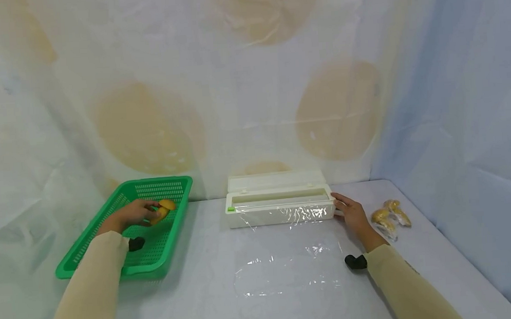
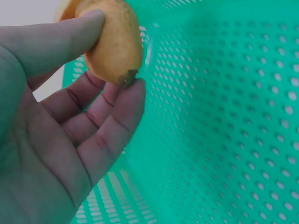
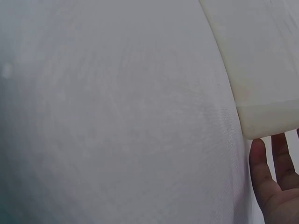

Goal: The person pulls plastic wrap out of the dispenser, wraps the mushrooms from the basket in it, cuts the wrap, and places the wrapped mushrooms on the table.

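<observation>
Inside the green basket (image 1: 157, 269), my left hand (image 1: 132, 213) pinches a yellow-orange mushroom (image 1: 168, 204) between thumb and fingers. The left wrist view shows its thick stem (image 2: 117, 44) with a dark end, close to the perforated basket wall. At the right end of a white cling film dispenser (image 1: 281, 215), my right hand (image 1: 354, 217) rests its extended fingers against the box. The dispenser's lid (image 1: 276, 180) stands raised at the back. From its front a clear sheet of cling film (image 1: 286, 277) lies spread toward me on the table.
Several yellow mushrooms wrapped in film (image 1: 388, 217) lie right of my right hand. A green slider (image 1: 230, 209) sits at the dispenser's left end. Patterned curtains (image 1: 252, 106) close off the back and sides of the white table (image 1: 207, 299).
</observation>
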Demonstrator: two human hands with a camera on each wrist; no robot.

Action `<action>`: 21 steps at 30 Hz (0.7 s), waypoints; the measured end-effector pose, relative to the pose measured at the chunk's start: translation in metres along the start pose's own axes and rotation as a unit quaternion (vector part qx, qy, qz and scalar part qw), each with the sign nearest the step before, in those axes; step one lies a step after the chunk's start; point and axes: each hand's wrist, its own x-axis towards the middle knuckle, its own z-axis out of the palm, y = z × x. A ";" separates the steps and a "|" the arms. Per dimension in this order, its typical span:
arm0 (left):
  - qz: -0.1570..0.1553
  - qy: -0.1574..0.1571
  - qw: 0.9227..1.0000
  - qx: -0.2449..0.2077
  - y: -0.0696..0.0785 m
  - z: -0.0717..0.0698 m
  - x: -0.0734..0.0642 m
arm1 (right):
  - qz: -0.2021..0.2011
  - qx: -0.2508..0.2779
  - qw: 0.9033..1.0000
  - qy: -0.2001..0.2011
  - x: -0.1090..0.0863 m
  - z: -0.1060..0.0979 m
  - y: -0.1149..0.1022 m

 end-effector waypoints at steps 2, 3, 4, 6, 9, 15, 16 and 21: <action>0.012 0.008 1.000 0.002 0.006 0.000 0.000 | 0.003 0.001 1.000 -0.001 0.001 0.001 0.001; 0.017 0.013 1.000 0.003 0.010 0.000 0.000 | 0.004 0.001 1.000 -0.001 0.001 0.002 0.001; 0.021 0.015 1.000 0.005 0.012 -0.001 0.000 | 0.002 0.001 1.000 -0.002 0.001 0.002 0.001; 0.028 0.021 0.999 0.014 0.018 -0.001 -0.002 | 0.000 0.004 1.000 -0.002 0.002 0.002 0.002; 0.032 0.035 0.999 0.022 0.023 -0.003 -0.005 | -0.004 0.003 1.000 -0.004 0.003 0.000 0.002; 0.048 0.035 0.998 0.010 0.030 -0.008 -0.009 | -0.010 0.007 1.000 -0.005 0.003 -0.004 0.001; 0.051 0.031 0.998 0.008 0.032 -0.008 -0.009 | -0.010 0.010 1.000 -0.005 0.003 -0.005 0.001; 0.056 0.024 0.998 0.008 0.045 -0.008 -0.008 | 0.002 0.009 1.000 -0.005 0.000 -0.006 0.000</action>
